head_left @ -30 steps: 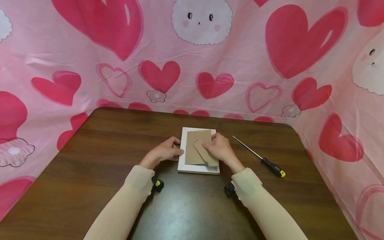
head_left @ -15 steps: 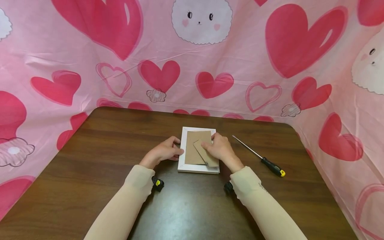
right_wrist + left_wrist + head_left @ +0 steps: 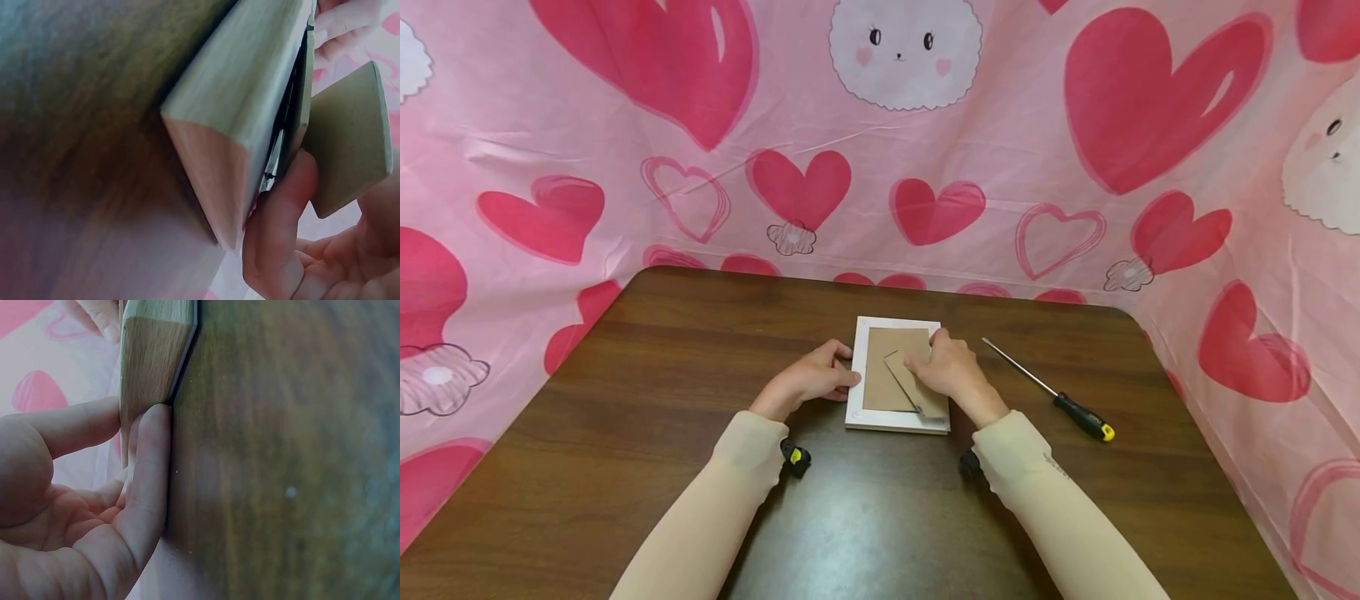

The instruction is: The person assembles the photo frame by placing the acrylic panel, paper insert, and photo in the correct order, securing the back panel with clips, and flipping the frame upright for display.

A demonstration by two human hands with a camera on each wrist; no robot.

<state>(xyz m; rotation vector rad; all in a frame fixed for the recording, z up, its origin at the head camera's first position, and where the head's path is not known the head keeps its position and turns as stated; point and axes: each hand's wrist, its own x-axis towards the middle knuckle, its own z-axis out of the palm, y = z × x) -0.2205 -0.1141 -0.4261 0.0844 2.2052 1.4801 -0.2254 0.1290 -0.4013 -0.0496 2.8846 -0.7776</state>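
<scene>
A white picture frame point(image 3: 858, 367) lies back up on the table, with wooden sides visible in both wrist views. Its brown backing board point(image 3: 883, 342) carries a hinged easel stand point(image 3: 913, 383), swung out at a slant. At the frame's left side my left hand point(image 3: 808, 377) grips the edge, thumb on top and fingers against the side. My right hand point(image 3: 953, 367) pinches the backing board at its right, the thumb over the stand. In the right wrist view the board's edge point(image 3: 302, 106) is raised from the frame, leaving a dark gap, with my fingertips at it.
A screwdriver point(image 3: 1048, 390) with a black and yellow handle lies on the brown wooden table point(image 3: 700, 358), right of my right hand. Pink cloth point(image 3: 850, 192) printed with hearts hangs along the table's back and sides.
The backing board has shifted slightly toward the near side and sits lower within the frame's opening. My right hand has moved slightly with it; my left hand keeps its place.
</scene>
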